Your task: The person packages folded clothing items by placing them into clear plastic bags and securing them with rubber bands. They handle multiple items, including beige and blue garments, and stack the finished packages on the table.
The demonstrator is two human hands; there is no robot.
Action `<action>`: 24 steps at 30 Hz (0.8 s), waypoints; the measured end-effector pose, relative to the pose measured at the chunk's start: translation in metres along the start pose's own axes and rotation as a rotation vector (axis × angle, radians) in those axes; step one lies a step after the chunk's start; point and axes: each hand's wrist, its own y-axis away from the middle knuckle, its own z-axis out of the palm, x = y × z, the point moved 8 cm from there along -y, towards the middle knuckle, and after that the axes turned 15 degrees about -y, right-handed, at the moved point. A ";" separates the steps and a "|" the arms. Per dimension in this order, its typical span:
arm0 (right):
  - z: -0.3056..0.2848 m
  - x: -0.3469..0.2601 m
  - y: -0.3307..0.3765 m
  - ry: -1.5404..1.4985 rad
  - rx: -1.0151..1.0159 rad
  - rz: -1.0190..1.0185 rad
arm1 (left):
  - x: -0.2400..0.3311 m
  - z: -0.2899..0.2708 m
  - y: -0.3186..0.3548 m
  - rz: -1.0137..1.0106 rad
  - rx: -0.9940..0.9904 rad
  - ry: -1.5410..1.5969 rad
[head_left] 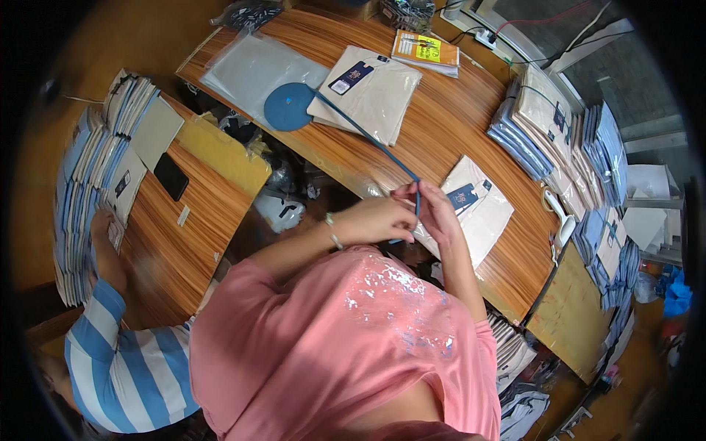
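At far left I see a co-worker's hand (103, 237) on stacked garments (88, 184). My left hand (382, 218) and right hand (434, 209) pinch a blue strap (368, 137), apparently, over a folded cream shirt (478, 209).

Both forearms rise from the lower edge and meet in the middle of the view. The left hand (379, 219), a band at its wrist, is curled with fingertips pinched together. The right hand (435, 209) touches it, fingers bent and closed in a pinch.
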 end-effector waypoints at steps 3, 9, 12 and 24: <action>-0.015 -0.037 0.030 0.211 0.106 -0.174 | -0.088 -0.006 0.010 -0.328 0.275 0.473; -0.003 -0.054 0.062 0.506 0.205 -0.211 | -0.250 0.009 0.011 -0.662 0.971 1.217; 0.014 -0.045 0.069 0.542 0.140 -0.173 | -0.282 -0.007 -0.022 -0.371 1.056 1.327; -0.011 -0.078 0.111 0.401 0.128 -0.359 | -0.190 -0.073 0.079 -0.975 1.052 -1.060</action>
